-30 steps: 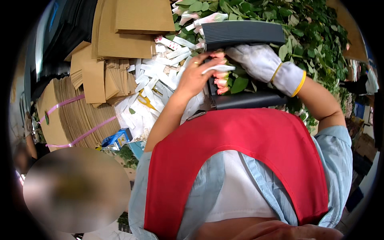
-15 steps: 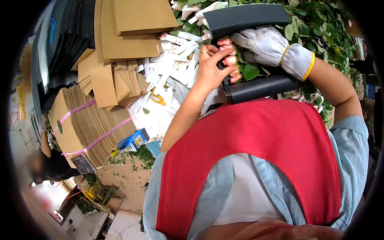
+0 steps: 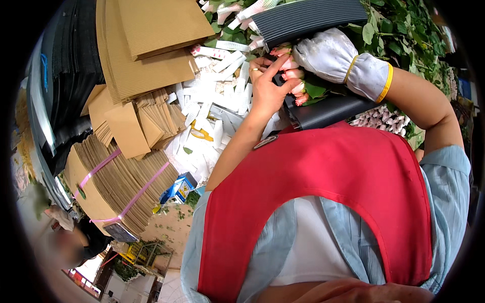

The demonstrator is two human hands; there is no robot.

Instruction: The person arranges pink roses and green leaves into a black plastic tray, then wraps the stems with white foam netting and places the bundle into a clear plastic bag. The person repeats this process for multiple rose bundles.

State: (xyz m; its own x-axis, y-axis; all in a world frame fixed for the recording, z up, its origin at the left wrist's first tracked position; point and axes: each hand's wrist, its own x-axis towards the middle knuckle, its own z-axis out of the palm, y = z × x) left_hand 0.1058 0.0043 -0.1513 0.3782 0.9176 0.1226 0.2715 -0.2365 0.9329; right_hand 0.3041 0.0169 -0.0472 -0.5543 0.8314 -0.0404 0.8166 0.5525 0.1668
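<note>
Several pink roses (image 3: 293, 74) lie in a row, their heads toward my left, between two black ribbed pads: a curved far pad (image 3: 310, 20) and a near pad (image 3: 328, 112). My left hand (image 3: 269, 88) is bare with a ring; its thumb and forefinger are spread apart and touch the rose heads. My right hand (image 3: 326, 56), in a white glove with a yellow cuff edge, is closed over the roses just behind their heads. Its fingertips are hidden. Green leaves (image 3: 316, 90) show below the glove.
White paper strips (image 3: 222, 91) and a yellow tool (image 3: 201, 132) cover the table at left. Beyond stand cardboard sheets (image 3: 161, 25), a strapped cardboard stack (image 3: 118, 179) and a blue box (image 3: 179, 188). Foliage (image 3: 404, 45) fills the far right. Another person (image 3: 91, 237) is at far left.
The view has shifted slightly, and the cardboard sits lower and further left in it. Both hands keep their places at the roses; the right glove looks more rounded over them.
</note>
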